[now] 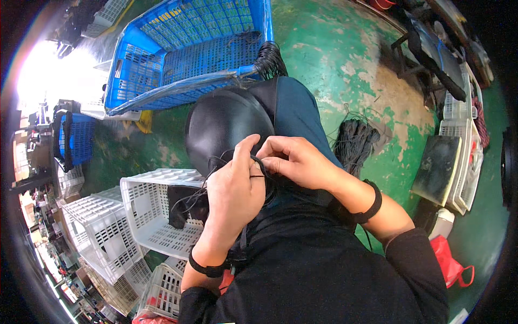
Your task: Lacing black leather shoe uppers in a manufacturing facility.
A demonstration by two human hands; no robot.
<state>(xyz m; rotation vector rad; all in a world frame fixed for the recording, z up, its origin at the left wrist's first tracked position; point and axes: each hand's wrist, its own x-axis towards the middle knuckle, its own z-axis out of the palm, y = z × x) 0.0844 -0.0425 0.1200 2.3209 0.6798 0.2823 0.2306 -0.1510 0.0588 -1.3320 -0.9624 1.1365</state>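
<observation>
Close together over my lap, both hands work with thin black cord (258, 171). My left hand (236, 189) is closed around it, index finger raised, with loops trailing off to its left. Thumb and index finger of my right hand (299, 164) pinch the cord just beside the left fingers. What lies inside the left palm is hidden. Directly beyond my hands is a smooth, black, rounded shell (229, 124), its near edge partly covered by the left hand. I cannot tell whether the cord is joined to it.
Ahead stands a large blue crate (135, 100), with black cords (270, 60) draped over its corner. White crates (127, 194) stand at the left, one holding black pieces (186, 202). A black cord bundle (356, 141) lies on the green floor at right, near a red bag (448, 262).
</observation>
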